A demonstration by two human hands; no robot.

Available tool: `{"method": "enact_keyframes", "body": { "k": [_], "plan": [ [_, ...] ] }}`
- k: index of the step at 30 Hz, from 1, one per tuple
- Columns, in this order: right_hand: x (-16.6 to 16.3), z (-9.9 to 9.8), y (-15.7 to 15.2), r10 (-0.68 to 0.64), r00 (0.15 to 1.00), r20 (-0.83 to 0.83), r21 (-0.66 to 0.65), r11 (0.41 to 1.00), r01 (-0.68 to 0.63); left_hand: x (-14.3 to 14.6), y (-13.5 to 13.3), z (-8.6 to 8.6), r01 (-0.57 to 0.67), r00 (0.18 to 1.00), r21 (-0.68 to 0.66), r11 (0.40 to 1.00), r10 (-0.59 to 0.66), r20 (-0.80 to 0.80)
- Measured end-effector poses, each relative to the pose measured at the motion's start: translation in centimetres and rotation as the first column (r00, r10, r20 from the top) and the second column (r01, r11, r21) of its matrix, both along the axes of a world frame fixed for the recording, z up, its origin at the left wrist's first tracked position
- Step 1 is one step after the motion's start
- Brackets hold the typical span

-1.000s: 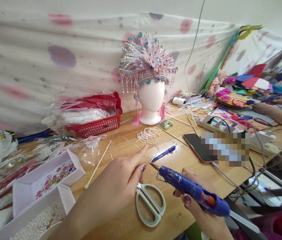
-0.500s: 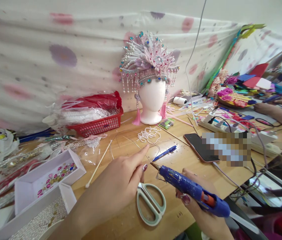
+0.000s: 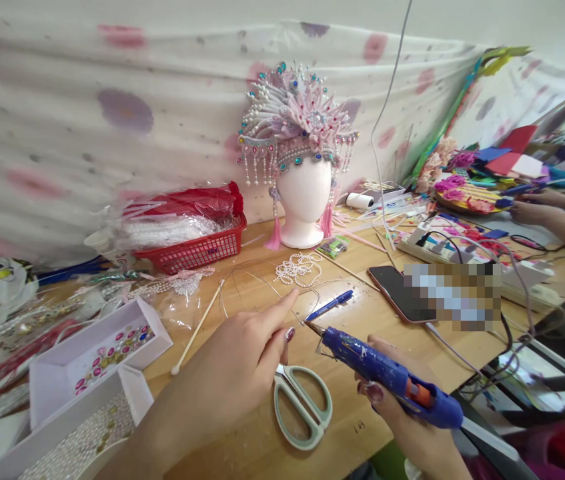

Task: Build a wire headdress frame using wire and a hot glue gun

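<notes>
My left hand (image 3: 242,360) is over the table with its index finger stretched forward and the thumb bent below it. A thin wire (image 3: 267,281) runs under that index finger and comes out toward the glue gun's tip; the hand appears to hold it, though the other fingers are hidden. My right hand (image 3: 402,420) is wrapped round a blue glue gun (image 3: 377,363), with a white glue stick (image 3: 492,440) in its back end. The nozzle points left, close to the wire's end. Below my left thumb lie pale green-handled scissors (image 3: 303,407). A blue pen (image 3: 331,305) lies beyond the nozzle.
A white mannequin head (image 3: 305,193) wears a pink beaded headdress (image 3: 302,120). Around it are a pearl string (image 3: 297,268), a red basket (image 3: 202,253), a gem box (image 3: 162,333), a phone (image 3: 397,293) and a power strip (image 3: 527,287). A co-worker's hands (image 3: 537,210) are at right.
The glue gun and my right hand have shifted very slightly to the right. My left hand stays in place. The co-worker's hands at the far right have moved a little.
</notes>
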State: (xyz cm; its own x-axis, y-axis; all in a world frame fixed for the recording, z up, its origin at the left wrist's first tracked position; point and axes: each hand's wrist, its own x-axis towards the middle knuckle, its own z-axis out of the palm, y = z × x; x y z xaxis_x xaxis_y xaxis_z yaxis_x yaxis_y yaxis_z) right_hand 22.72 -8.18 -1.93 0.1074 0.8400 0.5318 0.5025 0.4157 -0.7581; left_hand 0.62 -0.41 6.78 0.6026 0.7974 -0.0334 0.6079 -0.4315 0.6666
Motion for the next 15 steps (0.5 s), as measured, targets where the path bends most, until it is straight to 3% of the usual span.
{"method": "enact_keyframes", "body": {
  "k": [10, 15],
  "plan": [
    [-0.1, 1.0, 0.2, 0.026, 0.995, 0.096, -0.029, 0.999, -0.023, 0.1, 0.1, -0.1, -0.003, 1.000, 0.019, 1.000, 0.004, -0.027],
    [0.4, 0.5, 0.1, 0.013, 0.991, 0.130, -0.126, 0.992, 0.003, 0.2, 0.2, 0.1, 0.004, 0.999, 0.005, 1.000, -0.004, -0.039]
  ]
}}
